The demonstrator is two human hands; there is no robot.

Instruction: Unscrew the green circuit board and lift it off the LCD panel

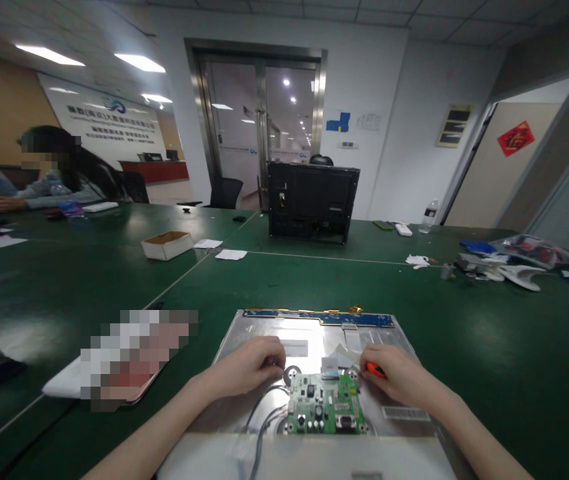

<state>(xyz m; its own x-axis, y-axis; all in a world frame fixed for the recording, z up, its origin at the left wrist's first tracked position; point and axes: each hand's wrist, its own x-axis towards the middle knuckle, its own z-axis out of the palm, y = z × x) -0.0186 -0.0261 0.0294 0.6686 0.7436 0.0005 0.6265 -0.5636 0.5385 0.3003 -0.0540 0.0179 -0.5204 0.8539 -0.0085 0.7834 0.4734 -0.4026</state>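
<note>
An LCD panel [244, 333] lies on the table in front of me, metal back up, with a blue circuit strip [309, 316] along its far edge. Fixed near its middle is a green circuit board [325, 403], with a flat ribbon cable [331, 365] at its far side and grey wires [260, 427] on its left. My left hand [257, 363] is closed, fingertips curled by the board's far left corner; what it holds, if anything, is hidden. My right hand [391, 373] is closed around an orange-handled tool [376, 370] at the board's far right corner; the tool's tip cannot be made out.
A black monitor housing [314, 200] stands upright beyond the panel. To the left are a cardboard box [167, 245], a pixelated phone-like item [139, 360] and a small black object [0, 365]. Loose parts and bags [514, 260] lie at right. A person [69, 167] sits at far left.
</note>
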